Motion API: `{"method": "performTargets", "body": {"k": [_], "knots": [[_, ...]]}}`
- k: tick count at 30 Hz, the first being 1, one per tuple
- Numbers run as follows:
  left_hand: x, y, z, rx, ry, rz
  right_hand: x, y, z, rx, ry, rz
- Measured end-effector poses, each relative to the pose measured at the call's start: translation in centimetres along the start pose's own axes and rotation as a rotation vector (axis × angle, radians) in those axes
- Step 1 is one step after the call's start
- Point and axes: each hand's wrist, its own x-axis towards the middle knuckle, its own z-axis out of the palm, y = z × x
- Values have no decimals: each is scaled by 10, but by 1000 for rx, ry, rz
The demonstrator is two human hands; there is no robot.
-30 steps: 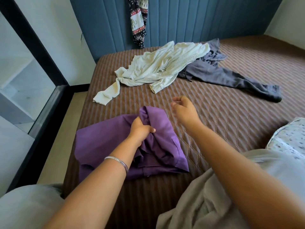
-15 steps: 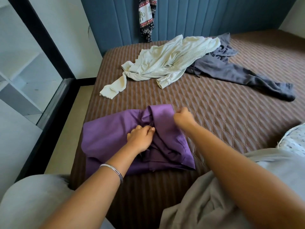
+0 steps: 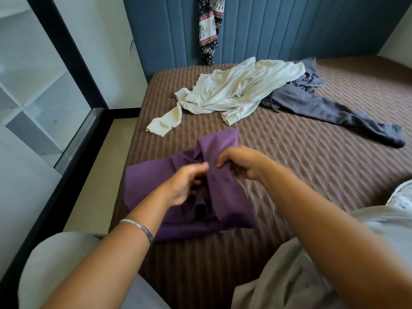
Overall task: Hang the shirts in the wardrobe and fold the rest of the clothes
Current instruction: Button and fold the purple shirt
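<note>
Head view: I note a smooth purple woven shirt (image 3: 153,186) lying partly folded near the left edge of the bed, one panel doubled over into a long raised fold. Beyond it lies a crumpled cream waffle-knit top (image 3: 240,92), its sleeves trailing, overlapping a limp grey soft-knit pair of trousers (image 3: 330,110) stretched toward the right. All rest on a brown quilted bedspread (image 3: 312,166) with striped diamond stitching. Behind stands a blue padded channelled headboard (image 3: 278,27), a dark elephant-print cloth (image 3: 208,30) hanging against it. White shelving behind a black-framed glass panel (image 3: 33,85) stands left. My left hand (image 3: 186,185), a thin silver bangle (image 3: 139,228) at its wrist, pinches the shirt's inner fold with curled fingers. My right hand (image 3: 243,162) grasps the raised fold's upper part, fingers bent around it.
</note>
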Motion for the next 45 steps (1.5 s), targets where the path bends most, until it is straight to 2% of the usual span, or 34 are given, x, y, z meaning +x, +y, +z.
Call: {"method": "performTargets", "body": {"k": [3,6,8,11,13,15,17,20,22,26,28,31,33,35,38,40,42,45], "knots": [[-14,23,-47,-208,-7,18,-13,-36,52,32,-29,-143],[-36,36,-81,-275,39,169,-17,-54,116,20,-225,-93],[-47,30,-94,-220,162,201,-14,-54,147,-15,-312,-37],[-61,11,-117,-207,289,126,-3,-46,178,12,-350,-3],[-60,5,-123,-80,420,97,6,-37,185,14,-348,20],[-57,7,-124,65,635,130,14,-34,186,9,-315,31],[-54,8,-129,188,717,80,17,-34,186,-12,-295,30],[-47,7,-136,368,709,-18,14,-34,178,-78,-307,53],[-41,8,-139,331,695,-29,12,-35,169,-142,-310,61],[-45,21,-130,-134,364,-47,2,-50,142,-283,-178,-39],[-46,22,-129,-297,321,-31,1,-56,131,-221,-35,-194],[-45,17,-131,-411,417,-38,18,-53,130,-206,198,-468],[-43,9,-137,-425,505,-83,35,-38,140,-379,217,-567],[-43,-1,-144,-420,579,-140,47,-11,156,-680,155,-559],[-43,-15,-153,-316,698,-202,54,35,168,-978,27,-393],[-40,-21,-156,-229,752,-207,56,50,169,-985,6,-365],[-38,-20,-158,-221,734,-170,56,45,168,-883,84,-378],[-44,-15,-161,-132,599,-208,57,27,160,-451,195,-222]]}}
